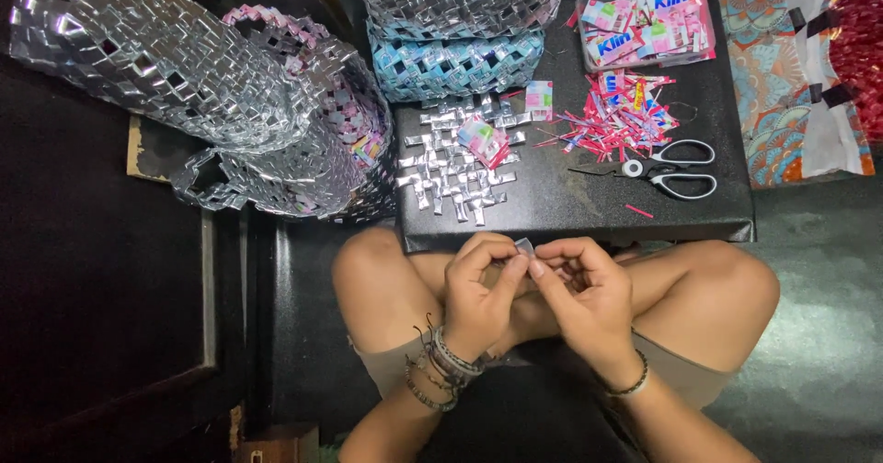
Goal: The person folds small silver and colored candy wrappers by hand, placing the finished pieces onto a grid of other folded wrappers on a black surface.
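Observation:
A small folded silver strip (525, 245) is pinched between the fingertips of my left hand (480, 296) and my right hand (581, 290), just in front of the near edge of a low black table (589, 196). Both hands rest over my crossed legs. On the table lies a flat woven silver mat (452, 164) with a small pink and white folded packet piece (481, 138) on it. Further right sit a heap of thin pink strips (614, 114) and black-and-white scissors (667, 168).
A clear plastic tub of pink and blue sachets (647, 23) stands at the table's back right. Woven silver and blue bags (455, 35) crowd the back; large woven silver baskets (193, 68) fill the left. A patterned cloth bag (791, 77) lies right.

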